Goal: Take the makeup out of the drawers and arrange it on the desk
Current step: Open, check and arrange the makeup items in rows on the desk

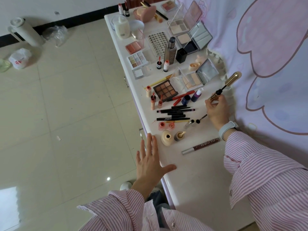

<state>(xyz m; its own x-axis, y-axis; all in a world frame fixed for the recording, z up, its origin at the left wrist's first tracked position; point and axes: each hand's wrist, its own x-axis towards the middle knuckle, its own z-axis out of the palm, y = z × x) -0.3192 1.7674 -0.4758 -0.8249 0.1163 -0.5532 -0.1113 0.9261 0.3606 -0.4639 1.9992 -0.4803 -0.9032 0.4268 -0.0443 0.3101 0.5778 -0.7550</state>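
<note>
Hands: left hand (150,161) spread flat | right hand (216,109) pinching one gold mascara tube (215,95) | desk (196,177): one brown nine-pan palette (165,90)

floor: white thermos (25,33) | clear plastic bag (55,35) | white printed bag (20,60) | wall: pink cloth (275,47)

The right hand (216,112) pinches a tube (215,96) with a glossy printed gold label; beyond the fingers, its wand ends in a shiny metallic gold cap (233,78). Just below that grip lie matt black pencils (173,112). Nearer the wrist, a smooth grey wristband (227,129) looks rubbery, and the sleeve (266,164) is striped woven cloth. The desk (191,177) is smooth, faintly glossy white. Under the flat left hand (150,162), the floor tiles (66,114) shine glossy.
</note>
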